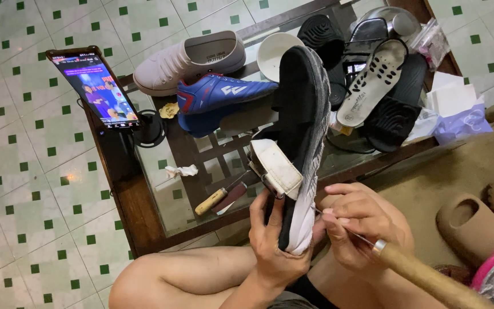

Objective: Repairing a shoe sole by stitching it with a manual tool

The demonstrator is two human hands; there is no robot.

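Gripping black-and-grey shoe (301,131), left hand (275,240), right hand (355,226) holding wooden-handled awl (424,274).

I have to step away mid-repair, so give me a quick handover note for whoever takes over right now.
Left hand: grips the toe end of the black shoe with the grey sole, held upright over the lap.
Right hand: holds a wooden-handled awl, its metal tip at the sole edge near the toe.
On the glass table: white shoe, blue shoe, loose insole, black sandals, a wooden-handled knife, a phone playing video.
Done: cannot tell how much of the edge is worked.
Left: the sole edge looks unfinished at the toe.
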